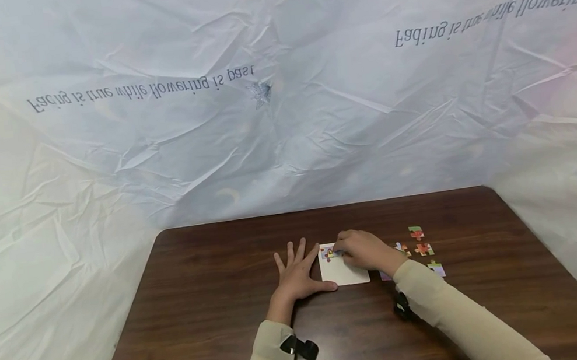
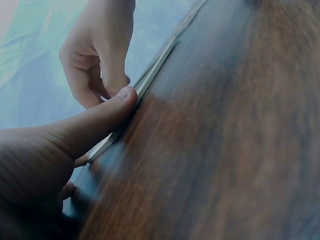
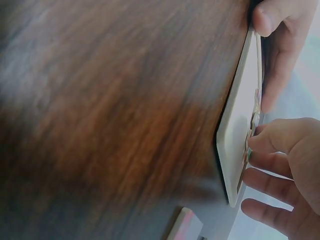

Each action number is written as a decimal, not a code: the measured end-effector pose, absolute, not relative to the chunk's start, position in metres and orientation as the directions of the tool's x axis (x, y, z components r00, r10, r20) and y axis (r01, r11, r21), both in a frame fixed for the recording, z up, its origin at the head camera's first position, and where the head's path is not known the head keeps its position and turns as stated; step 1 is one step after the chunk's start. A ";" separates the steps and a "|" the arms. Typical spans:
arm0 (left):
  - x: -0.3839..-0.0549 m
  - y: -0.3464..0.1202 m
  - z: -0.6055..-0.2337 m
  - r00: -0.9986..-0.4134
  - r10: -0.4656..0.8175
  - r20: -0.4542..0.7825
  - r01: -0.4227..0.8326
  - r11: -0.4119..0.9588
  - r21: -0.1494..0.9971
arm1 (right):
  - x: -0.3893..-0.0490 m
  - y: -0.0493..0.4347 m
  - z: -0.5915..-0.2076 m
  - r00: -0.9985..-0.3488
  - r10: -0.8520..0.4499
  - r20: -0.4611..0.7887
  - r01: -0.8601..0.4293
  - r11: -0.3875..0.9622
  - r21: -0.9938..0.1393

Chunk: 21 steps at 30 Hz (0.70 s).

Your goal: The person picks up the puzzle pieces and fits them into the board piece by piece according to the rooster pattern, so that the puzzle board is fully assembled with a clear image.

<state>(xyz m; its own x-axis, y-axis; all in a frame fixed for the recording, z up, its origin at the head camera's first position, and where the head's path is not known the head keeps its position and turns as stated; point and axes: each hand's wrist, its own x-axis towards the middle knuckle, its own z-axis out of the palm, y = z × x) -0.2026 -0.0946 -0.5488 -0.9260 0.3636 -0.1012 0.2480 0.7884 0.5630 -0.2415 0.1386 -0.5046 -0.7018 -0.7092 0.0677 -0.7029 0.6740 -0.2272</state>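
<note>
A small white puzzle board (image 1: pixel 343 275) lies on the table, with colourful jigsaw pieces (image 1: pixel 327 253) set in its upper left corner. My left hand (image 1: pixel 296 278) is spread at the board's left side, the thumb at its near edge and the index finger by its far left corner. Over the upper part of the board, my right hand (image 1: pixel 365 249) pinches a jigsaw piece (image 3: pixel 248 154) between thumb and index finger, close to the pieces in the board. The fingers hide most of that piece.
Several loose jigsaw pieces (image 1: pixel 424 249) lie on the brown wooden table (image 1: pixel 201 306) right of the board, some partly behind the right hand and forearm. White printed fabric (image 1: pixel 285 145) surrounds the table's back and sides. Each sleeve carries a black wrist strap (image 1: pixel 300 348).
</note>
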 end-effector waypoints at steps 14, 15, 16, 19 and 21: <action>-0.203 -0.094 -0.550 -0.926 0.365 -0.101 0.247 0.784 0.569 | -0.241 0.140 -0.507 -0.707 -0.706 0.045 -0.697 0.684 -0.214; -0.203 -0.094 -0.550 -0.926 0.364 -0.103 0.246 0.785 0.568 | -0.241 0.140 -0.507 -0.707 -0.706 0.042 -0.696 0.685 -0.216; -0.203 -0.094 -0.551 -0.926 0.364 -0.101 0.246 0.785 0.569 | -0.241 0.140 -0.507 -0.708 -0.705 0.040 -0.695 0.685 -0.219; -0.204 -0.094 -0.552 -0.926 0.363 -0.103 0.246 0.789 0.563 | -0.242 0.139 -0.508 -0.713 -0.700 0.037 -0.688 0.689 -0.229; -0.205 -0.094 -0.552 -0.926 0.364 -0.104 0.248 0.790 0.561 | -0.242 0.138 -0.508 -0.721 -0.692 0.038 -0.679 0.694 -0.241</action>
<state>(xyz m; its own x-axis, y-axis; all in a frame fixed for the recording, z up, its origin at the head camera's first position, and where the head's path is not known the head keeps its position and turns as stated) -0.2048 -0.0940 -0.5525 -0.9255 0.3641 -0.1042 0.2477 0.7901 0.5606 -0.2420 0.1380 -0.5085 -0.7208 -0.6921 0.0381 -0.6787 0.6936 -0.2412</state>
